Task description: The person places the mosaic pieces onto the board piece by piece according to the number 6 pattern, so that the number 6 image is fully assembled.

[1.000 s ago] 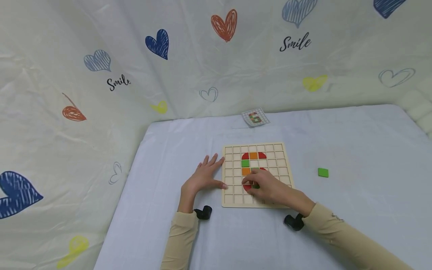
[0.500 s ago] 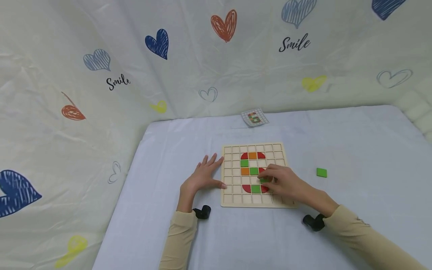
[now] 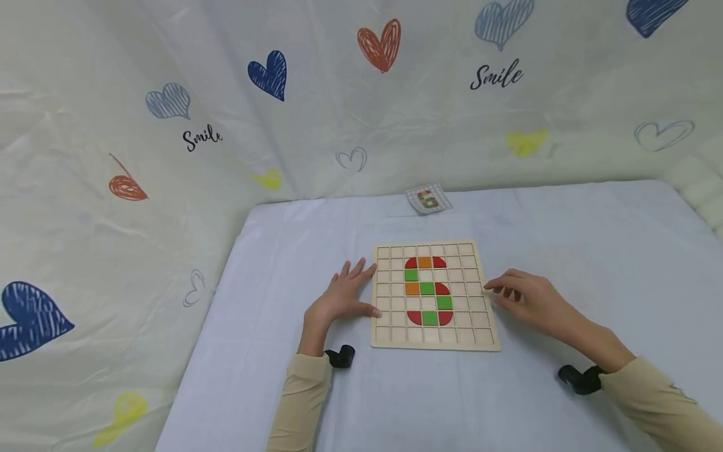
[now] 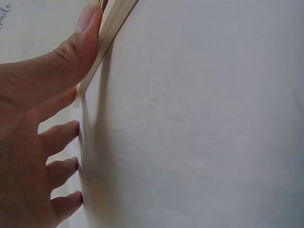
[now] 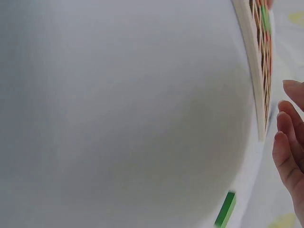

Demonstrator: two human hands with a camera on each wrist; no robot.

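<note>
A wooden grid board (image 3: 390, 336) lies on the table, with red, orange and green tiles (image 3: 427, 288) set in several of its squares in an S-like figure. My left hand (image 3: 339, 298) spreads its fingers along the board's left side, and its thumb (image 4: 85, 42) rests on the rim. Just off the board's right edge is my right hand (image 3: 533, 304), its fingers loosely bent and holding nothing. A loose green tile (image 5: 225, 209) shows on the cloth in the right wrist view; the right hand hides it in the head view.
Behind the board lies a small card (image 3: 429, 198) printed with a coloured grid figure. White cloth covers the table (image 3: 316, 238). A white curtain with hearts (image 3: 380, 45) hangs at the back and left.
My right hand has moved right, off the board, and uncovered the green tile and red corner tiles beneath it. The left hand has stayed at the board's left edge.
</note>
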